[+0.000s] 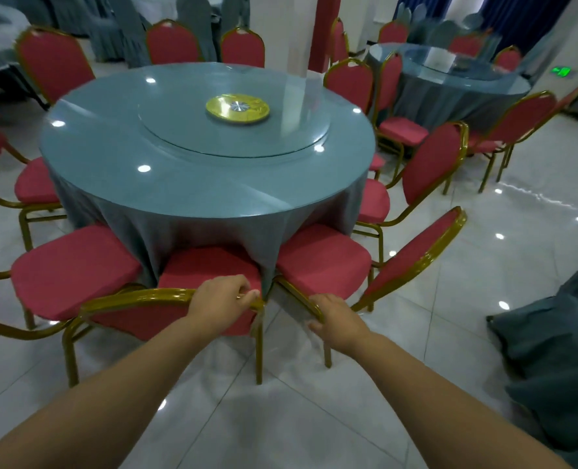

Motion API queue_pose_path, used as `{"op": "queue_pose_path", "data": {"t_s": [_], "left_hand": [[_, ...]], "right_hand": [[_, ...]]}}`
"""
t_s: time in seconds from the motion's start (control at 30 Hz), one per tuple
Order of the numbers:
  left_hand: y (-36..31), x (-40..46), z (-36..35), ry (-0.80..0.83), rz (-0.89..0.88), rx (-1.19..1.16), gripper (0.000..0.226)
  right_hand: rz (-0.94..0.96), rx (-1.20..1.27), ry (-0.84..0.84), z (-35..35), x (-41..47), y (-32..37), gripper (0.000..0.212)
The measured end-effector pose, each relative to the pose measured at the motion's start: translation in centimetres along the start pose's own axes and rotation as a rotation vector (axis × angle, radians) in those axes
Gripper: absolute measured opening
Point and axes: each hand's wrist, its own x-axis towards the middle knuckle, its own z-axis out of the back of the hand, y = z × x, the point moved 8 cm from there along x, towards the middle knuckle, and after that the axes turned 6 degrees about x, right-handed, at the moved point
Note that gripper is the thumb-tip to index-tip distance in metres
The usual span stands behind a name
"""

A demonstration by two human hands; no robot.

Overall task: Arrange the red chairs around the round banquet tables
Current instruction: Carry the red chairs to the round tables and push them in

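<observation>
A round banquet table (pixel 118 170) with a grey-blue cloth and a glass turntable stands in front of me. Red chairs with gold frames ring it. The nearest red chair (pixel 210 265) has its seat tucked under the cloth, and my left hand (pixel 221 297) grips the right end of its gold top rail. To its right stands a second red chair (pixel 321 258), its backrest angled off to the right. My right hand (pixel 336 321) curls round the gold frame at that chair's near left side.
A chair seat (pixel 74 269) sits close on the left of the held chair. More chairs and a second round table (pixel 450 82) fill the back right. A grey-blue cloth heap (pixel 558 350) lies at the right edge. A white and red pillar (pixel 301 28) rises behind the table.
</observation>
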Motion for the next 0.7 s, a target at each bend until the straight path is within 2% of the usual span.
{"op": "queue_pose_path", "data": {"t_s": [0.17, 0.33, 0.5, 0.63, 0.7], "left_hand": [[-4.4, -0.4, -1.9, 0.040, 0.026, -0.038, 0.021], [-4.1, -1.7, -1.8, 0.037, 0.059, -0.074, 0.018], [0.3, -4.2, 0.0, -0.015, 0.116, -0.079, 0.019], [6.4, -7.2, 2.2, -0.078, 0.192, -0.097, 0.019], [10.2, -8.9, 3.7, -0.109, 0.217, -0.114, 0.019]], "right_hand": [[-0.068, -0.007, -0.068, 3.9, -1.4, -5.8, 0.045], [-0.018, -0.004, -0.044, 3.0, -1.2, -5.2, 0.044], [0.132, -0.027, 0.020, -0.3, 0.4, 0.9, 0.049], [0.255, 0.002, 0.019, -2.8, 1.0, 8.8, 0.043], [0.320, -0.018, 0.005, -4.1, 1.2, 13.5, 0.047]]}}
